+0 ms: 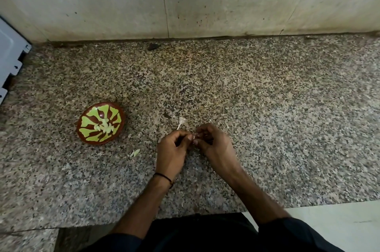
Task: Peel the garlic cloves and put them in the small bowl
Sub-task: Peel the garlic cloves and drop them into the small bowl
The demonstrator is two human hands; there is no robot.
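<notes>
Granite counter (267,108) — L hand (171,150) + R hand (217,146) fingers pinch garlic clove (195,139), small bowl (89,121) to left.

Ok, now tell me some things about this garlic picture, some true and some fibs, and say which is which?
1. The round brown bowl with green petal shapes holds pale peeled garlic cloves. True.
2. That bowl sits to the right of both hands. False: it sits to the left of the left hand.
3. The left hand and the right hand pinch one small garlic clove together. True.
4. A black band circles the right wrist. False: the black band is on the left wrist.
5. The bowl stands on a wooden table. False: it stands on a speckled granite counter.
</notes>
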